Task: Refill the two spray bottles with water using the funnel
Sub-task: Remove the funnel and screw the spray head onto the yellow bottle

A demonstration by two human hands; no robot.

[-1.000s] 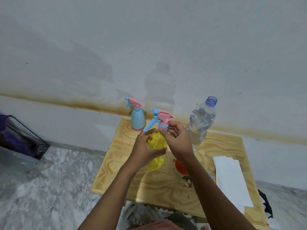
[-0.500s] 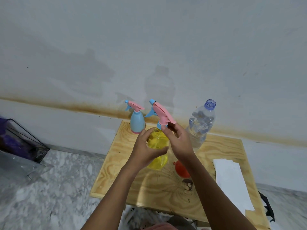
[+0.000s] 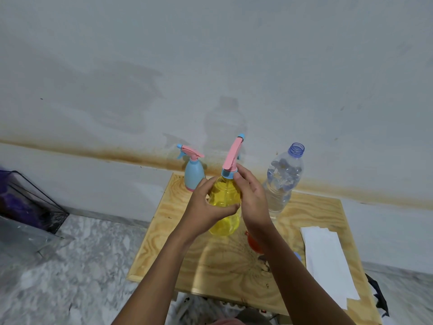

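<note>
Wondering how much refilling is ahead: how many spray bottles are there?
2. The translucent yellow plastic spray bottle is gripped by the left hand, the right hand pinching its collar; the small light-blue plastic spray bottle stands behind it, by the wall. None seems hidden.

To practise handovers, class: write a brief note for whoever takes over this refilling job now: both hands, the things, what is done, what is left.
Left hand grips the body of the yellow translucent plastic spray bottle, upright.
Right hand pinches its blue collar under the pink trigger head, still on.
Pale blue plastic spray bottle stands capped at the back of the wooden table; clear plastic water bottle, uncapped and partly full, to its right; orange funnel lies behind the right forearm.
Done: water bottle uncapped.
Left: remove both heads, fill through funnel, recap.
</note>
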